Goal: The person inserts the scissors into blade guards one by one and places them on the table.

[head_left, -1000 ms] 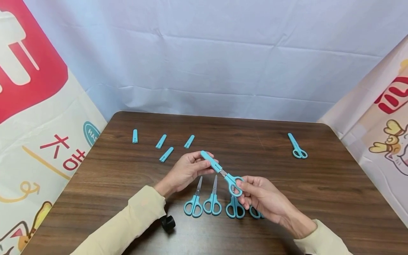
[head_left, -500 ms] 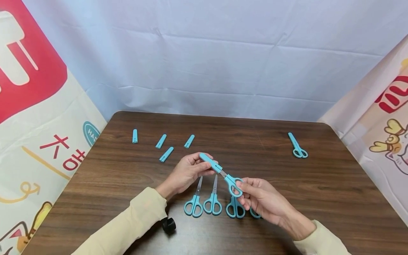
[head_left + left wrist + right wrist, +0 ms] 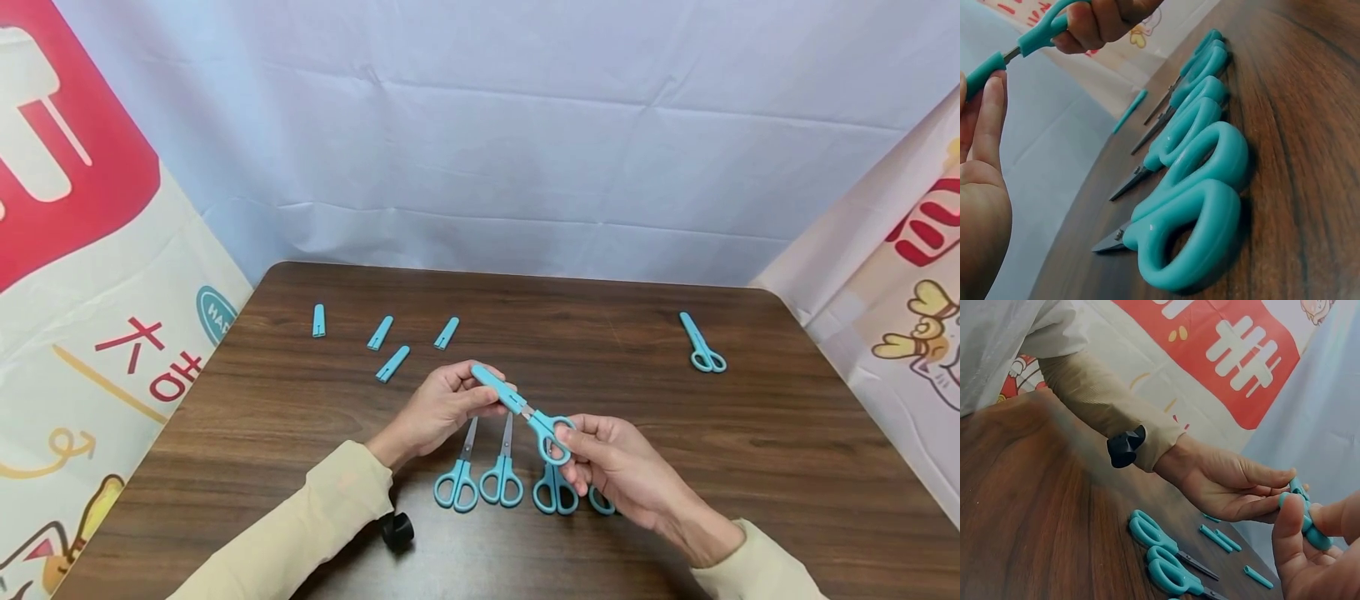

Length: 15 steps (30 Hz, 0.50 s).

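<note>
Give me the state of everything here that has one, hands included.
Left hand, pinching the held cover.
Right hand, gripping the held scissors by the handle.
Held cover, partly on, some metal showing.
Held scissors, lifted, mostly covered.
Four scissors in a row, lying uncovered.
Far-right scissors, lying covered.
Four loose covers, lying apart from any scissors.

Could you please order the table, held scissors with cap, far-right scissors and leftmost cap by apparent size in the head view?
Largest to smallest:
table
held scissors with cap, perhaps enlarged by nearness
far-right scissors
leftmost cap
</note>
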### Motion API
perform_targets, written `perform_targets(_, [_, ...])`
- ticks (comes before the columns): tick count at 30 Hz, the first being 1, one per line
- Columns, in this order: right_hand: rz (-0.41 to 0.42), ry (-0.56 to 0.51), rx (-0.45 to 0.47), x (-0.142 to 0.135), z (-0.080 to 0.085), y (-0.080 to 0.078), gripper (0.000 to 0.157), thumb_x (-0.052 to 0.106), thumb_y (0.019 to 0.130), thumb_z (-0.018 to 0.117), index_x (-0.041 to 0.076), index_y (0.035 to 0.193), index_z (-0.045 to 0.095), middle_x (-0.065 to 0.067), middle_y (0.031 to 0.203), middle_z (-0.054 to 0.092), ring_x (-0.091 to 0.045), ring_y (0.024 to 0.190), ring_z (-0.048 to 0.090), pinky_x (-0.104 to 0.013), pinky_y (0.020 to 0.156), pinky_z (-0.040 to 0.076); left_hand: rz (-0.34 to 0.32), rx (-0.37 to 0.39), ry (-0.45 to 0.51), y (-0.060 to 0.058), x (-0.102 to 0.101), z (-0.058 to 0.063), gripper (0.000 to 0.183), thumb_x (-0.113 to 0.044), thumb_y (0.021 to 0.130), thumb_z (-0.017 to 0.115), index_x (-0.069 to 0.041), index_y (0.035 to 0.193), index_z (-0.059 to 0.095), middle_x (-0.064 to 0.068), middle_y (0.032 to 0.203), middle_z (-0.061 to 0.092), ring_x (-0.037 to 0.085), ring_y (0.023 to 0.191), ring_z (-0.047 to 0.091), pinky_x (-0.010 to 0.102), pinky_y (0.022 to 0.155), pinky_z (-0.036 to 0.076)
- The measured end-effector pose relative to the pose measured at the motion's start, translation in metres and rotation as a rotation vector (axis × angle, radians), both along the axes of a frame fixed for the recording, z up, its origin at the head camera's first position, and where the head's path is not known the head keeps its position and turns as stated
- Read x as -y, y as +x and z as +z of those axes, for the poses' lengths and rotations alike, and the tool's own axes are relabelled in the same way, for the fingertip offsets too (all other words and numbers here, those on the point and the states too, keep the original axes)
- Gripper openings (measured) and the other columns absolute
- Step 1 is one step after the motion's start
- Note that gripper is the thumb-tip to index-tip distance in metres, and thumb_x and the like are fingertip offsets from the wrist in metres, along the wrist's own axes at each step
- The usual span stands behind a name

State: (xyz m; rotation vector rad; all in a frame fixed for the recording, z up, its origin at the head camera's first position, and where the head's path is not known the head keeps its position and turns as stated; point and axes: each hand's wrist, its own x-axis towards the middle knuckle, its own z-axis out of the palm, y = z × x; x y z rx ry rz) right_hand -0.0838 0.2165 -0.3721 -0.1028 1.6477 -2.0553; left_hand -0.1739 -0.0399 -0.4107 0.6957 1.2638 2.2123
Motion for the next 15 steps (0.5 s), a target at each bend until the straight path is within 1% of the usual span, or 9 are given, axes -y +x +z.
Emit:
perform_targets(3, [-0.003, 0.007, -0.003, 0.0004, 0.0015, 0.0002, 0.022, 0.021, 0.109, 0.057, 0.0, 0.104, 0.06, 0.0, 0.082, 0.066, -0.006, 0.066, 0.06, -0.018, 0.058, 0.052, 0.002, -0.005, -0.001, 0.0001, -0.0015, 0.0001, 0.026, -0.005, 0.102, 0.066, 0.009, 0.122, 0.06, 0.01, 0.115, 0.074, 0.018, 0.105, 0.072, 0.034, 0.094, 0.058])
perform_targets(5, [-0.007, 0.011, -0.004, 0.0006, 0.0021, 0.0003, 0.023, 0.022, 0.109, 0.058, -0.001, 0.105, 0.06, 0.0, 0.083, 0.066, -0.006, 0.066, 0.06, -0.018, 0.058, 0.052, 0.002, -0.009, -0.008, -0.0001, -0.0021, 0.0003, 0.027, -0.009, 0.101, 0.069, 0.007, 0.122, 0.062, 0.01, 0.114, 0.074, 0.018, 0.105, 0.072, 0.034, 0.094, 0.058])
perform_targets(9, [-0.008, 0.018, -0.005, 0.0019, 0.0023, 0.0002, 0.024, 0.022, 0.108, 0.058, -0.002, 0.105, 0.059, -0.001, 0.082, 0.065, -0.006, 0.066, 0.06, -0.019, 0.057, 0.052, -0.001, -0.012, -0.02, -0.0006, -0.0017, -0.0003, 0.024, -0.015, 0.098, 0.072, -0.002, 0.118, 0.066, 0.01, 0.113, 0.074, 0.018, 0.104, 0.072, 0.035, 0.094, 0.058])
perform_targets(11, [-0.006, 0.022, -0.011, 0.0028, 0.0023, -0.0002, 0.024, 0.022, 0.108, 0.058, -0.002, 0.104, 0.059, -0.001, 0.082, 0.065, -0.006, 0.065, 0.06, -0.019, 0.057, 0.051, -0.003, -0.02, -0.021, -0.001, -0.0017, -0.0007, 0.023, -0.015, 0.098, 0.072, -0.003, 0.117, 0.067, 0.011, 0.114, 0.074, 0.018, 0.104, 0.072, 0.035, 0.094, 0.058])
perform_targets(15, [0.0, 0.022, -0.019, 0.0042, 0.0024, -0.0007, 0.023, 0.023, 0.109, 0.058, 0.001, 0.103, 0.061, -0.001, 0.082, 0.064, -0.005, 0.065, 0.059, -0.019, 0.056, 0.05, -0.008, -0.043, -0.022, -0.0014, -0.002, -0.0012, 0.019, -0.009, 0.101, 0.068, -0.002, 0.118, 0.066, 0.012, 0.116, 0.073, 0.018, 0.105, 0.072, 0.037, 0.094, 0.058])
